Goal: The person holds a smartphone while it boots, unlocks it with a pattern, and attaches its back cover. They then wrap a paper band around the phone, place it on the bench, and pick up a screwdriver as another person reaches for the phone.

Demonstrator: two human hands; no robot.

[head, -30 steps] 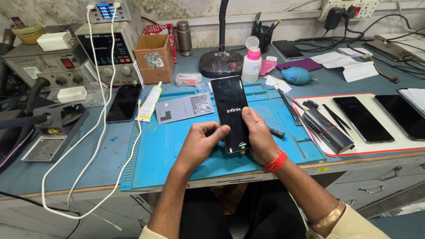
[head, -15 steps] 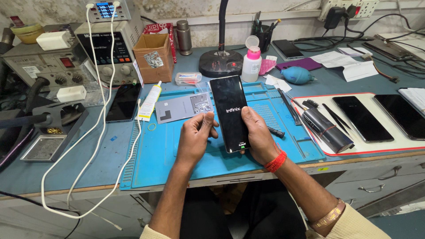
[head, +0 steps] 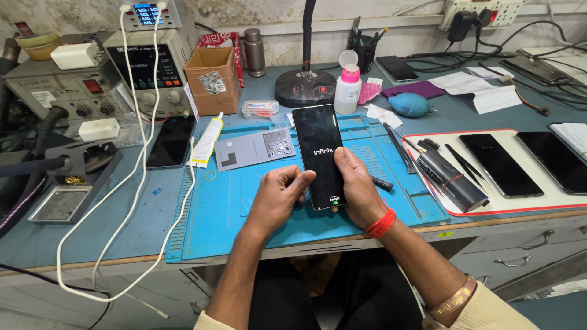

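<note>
A black smartphone (head: 319,143) with a lit dark screen is held upright over the blue work mat (head: 226,208). My right hand (head: 356,189) grips its lower right edge from behind. My left hand (head: 279,198) is curled at the lower left edge, fingertips touching the phone's side. A red thread band sits on my right wrist.
On the mat lie a grey phone back cover (head: 255,148), a white glue tube (head: 206,140) and a black screwdriver (head: 380,181). A white tray (head: 520,205) at right holds two dark phones and a black tool roll. A cardboard box (head: 212,79), power supply (head: 147,67) and lamp base (head: 304,87) stand behind.
My left hand slid down from the phone's left edge and curled tighter near its bottom. The phone and right hand stayed nearly still.
</note>
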